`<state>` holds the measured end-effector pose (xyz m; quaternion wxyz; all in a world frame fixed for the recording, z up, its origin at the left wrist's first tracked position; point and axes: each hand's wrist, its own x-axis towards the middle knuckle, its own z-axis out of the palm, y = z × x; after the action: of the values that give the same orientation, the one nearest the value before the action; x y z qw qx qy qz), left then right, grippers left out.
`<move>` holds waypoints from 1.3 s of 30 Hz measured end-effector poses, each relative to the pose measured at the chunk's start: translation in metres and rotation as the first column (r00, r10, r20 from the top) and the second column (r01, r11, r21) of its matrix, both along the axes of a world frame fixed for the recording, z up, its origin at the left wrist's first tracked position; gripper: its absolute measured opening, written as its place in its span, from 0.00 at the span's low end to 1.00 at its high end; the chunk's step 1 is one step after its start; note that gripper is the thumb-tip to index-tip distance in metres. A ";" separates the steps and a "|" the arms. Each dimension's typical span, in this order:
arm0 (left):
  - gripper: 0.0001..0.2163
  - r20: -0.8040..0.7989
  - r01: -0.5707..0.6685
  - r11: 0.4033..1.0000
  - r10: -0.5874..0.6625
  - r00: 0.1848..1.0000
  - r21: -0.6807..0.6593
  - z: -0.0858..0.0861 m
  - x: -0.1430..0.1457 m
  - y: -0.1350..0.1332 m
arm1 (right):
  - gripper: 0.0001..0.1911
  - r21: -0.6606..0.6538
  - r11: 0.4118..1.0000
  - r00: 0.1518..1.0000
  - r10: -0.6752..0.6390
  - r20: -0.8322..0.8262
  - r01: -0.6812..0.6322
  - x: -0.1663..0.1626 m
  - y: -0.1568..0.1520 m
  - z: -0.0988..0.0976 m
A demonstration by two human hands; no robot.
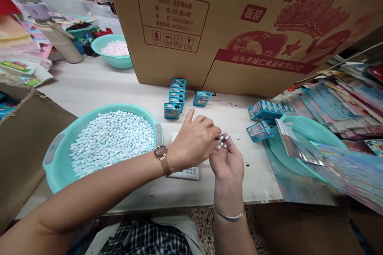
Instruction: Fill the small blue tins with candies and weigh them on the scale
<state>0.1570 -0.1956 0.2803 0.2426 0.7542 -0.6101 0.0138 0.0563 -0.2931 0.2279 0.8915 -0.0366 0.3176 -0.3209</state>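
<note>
My left hand [196,139], with a watch on its wrist, reaches over the scale and meets my right hand; its fingers are curled together, and what they hold is hidden. My right hand [226,162] lies palm up with its fingers bent, holding a few small white candies [222,139] near the fingertips. Under my left hand a white scale [190,173] is partly covered. To the left, a teal basin [55,163] holds a heap of pale blue and white candies [112,141]. Beyond my hands stand a row of small blue candy boxes [172,110] and a single blue box [202,98].
A large cardboard carton [176,61] stands at the back. At right, more blue boxes [265,110] sit by a teal basin [314,127] with shiny packaging sheets [338,159] across it. Back left are a bowl of pinkish candies [112,61] and a beige bottle [61,42].
</note>
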 end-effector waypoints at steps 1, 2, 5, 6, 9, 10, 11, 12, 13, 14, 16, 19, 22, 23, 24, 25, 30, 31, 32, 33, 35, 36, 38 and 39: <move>0.10 -0.026 -0.013 1.000 0.013 1.000 -0.017 0.003 0.003 0.003 | 0.13 -0.002 1.000 1.000 -0.003 -0.008 0.003 -0.003 -0.004 0.000; 0.11 -0.046 -0.047 0.998 0.045 0.998 -0.041 0.003 0.008 0.009 | 0.14 -0.024 1.000 1.000 -0.020 -0.019 0.019 -0.007 -0.008 -0.002; 0.13 -0.078 -0.182 0.981 0.177 0.981 -0.068 -0.008 0.030 0.042 | 0.13 -0.111 0.988 0.992 -0.117 -0.047 0.111 -0.028 -0.023 -0.021; 0.13 -0.079 -0.210 0.977 0.206 0.975 -0.041 -0.014 0.037 0.054 | 0.13 -0.110 0.985 0.987 -0.142 -0.070 0.133 -0.035 -0.027 -0.029; 0.19 -0.056 -0.205 0.976 0.209 0.976 0.077 -0.036 0.049 0.077 | 0.12 -0.040 0.985 0.968 -0.170 -0.183 0.166 -0.048 -0.036 -0.052; 0.21 -0.048 -0.191 0.975 0.198 0.979 0.115 -0.043 0.050 0.080 | 0.12 -0.014 0.986 0.962 -0.164 -0.218 0.165 -0.049 -0.037 -0.057; 0.24 -0.044 -0.179 0.973 0.187 0.981 0.148 -0.050 0.049 0.081 | 0.11 0.004 0.987 0.957 -0.156 -0.244 0.161 -0.049 -0.038 -0.060; 0.26 -0.043 -0.167 0.970 0.177 0.983 0.179 -0.056 0.048 0.079 | 0.11 0.016 0.988 0.955 -0.142 -0.261 0.152 -0.047 -0.039 -0.063; 0.27 -0.044 -0.157 0.966 0.169 0.985 0.204 -0.062 0.045 0.076 | 0.10 0.023 0.990 0.954 -0.128 -0.270 0.139 -0.044 -0.040 -0.064; 0.29 -0.047 -0.147 0.964 0.161 0.986 0.222 -0.066 0.043 0.072 | 0.10 0.025 0.992 0.956 -0.113 -0.269 0.124 -0.041 -0.040 -0.065; 0.30 -0.055 -0.123 0.961 0.141 0.989 0.248 -0.073 0.039 0.064 | 0.08 0.018 0.995 0.961 -0.091 -0.261 0.099 -0.034 -0.040 -0.065; 0.30 -0.076 -0.093 0.954 0.119 0.990 0.285 -0.078 0.036 0.054 | 0.07 0.001 0.997 0.967 -0.073 -0.244 0.075 -0.026 -0.039 -0.064; 0.30 -0.091 -0.091 0.946 0.125 0.988 0.311 -0.083 0.034 0.047 | 0.07 0.000 0.998 0.973 -0.054 -0.225 0.056 -0.019 -0.036 -0.063; 0.30 -0.092 -0.094 0.945 0.129 0.987 0.314 -0.086 0.034 0.045 | 0.07 0.004 0.999 0.975 -0.045 -0.218 0.047 -0.017 -0.034 -0.063; 0.30 -0.098 -0.097 0.944 0.134 0.986 0.316 -0.089 0.033 0.044 | 0.07 0.012 0.999 0.977 -0.034 -0.213 0.037 -0.015 -0.031 -0.063; 0.28 -0.109 -0.100 0.944 0.140 0.984 0.315 -0.093 0.033 0.042 | 0.07 0.020 0.999 0.978 -0.021 -0.206 0.025 -0.012 -0.029 -0.063; 0.15 -0.191 -0.092 0.963 0.143 0.971 0.253 -0.092 0.027 0.034 | 0.03 0.001 0.999 0.987 0.034 -0.159 -0.034 -0.003 -0.017 -0.063; 0.14 -0.194 -0.084 0.970 0.129 0.972 0.227 -0.084 0.025 0.031 | 0.03 -0.013 0.999 0.988 0.037 -0.152 -0.039 -0.001 -0.016 -0.062; 0.13 -0.187 -0.072 0.978 0.109 0.976 0.195 -0.074 0.023 0.028 | 0.03 -0.024 0.999 0.989 0.037 -0.146 -0.041 0.000 -0.016 -0.060; 0.13 -0.168 -0.059 0.985 0.086 0.982 0.160 -0.062 0.020 0.024 | 0.03 -0.031 0.999 0.990 0.028 -0.142 -0.033 0.000 -0.015 -0.057; 0.12 -0.099 -0.033 0.993 0.044 0.994 0.114 -0.038 0.014 0.016 | 0.01 -0.031 0.999 0.993 0.005 -0.118 -0.009 0.002 -0.015 -0.052; 0.12 -0.063 -0.021 0.994 0.028 0.998 0.112 -0.029 0.011 0.012 | 0.02 -0.029 1.000 0.995 -0.003 -0.099 0.000 0.003 -0.015 -0.049; 0.11 -0.016 -0.002 0.988 0.005 1.000 0.157 -0.020 0.007 0.005 | 0.07 -0.024 1.000 0.998 -0.001 -0.058 0.000 0.005 -0.015 -0.045; 0.11 -0.007 0.003 0.982 -0.001 1.000 0.190 -0.020 0.006 0.002 | 0.09 -0.019 1.000 0.999 0.005 -0.045 -0.006 0.006 -0.014 -0.044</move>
<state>0.1630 -0.1934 0.2607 0.1718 0.7732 -0.6086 -0.0474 0.0618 -0.3075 0.1839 0.8847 -0.0532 0.3344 -0.3204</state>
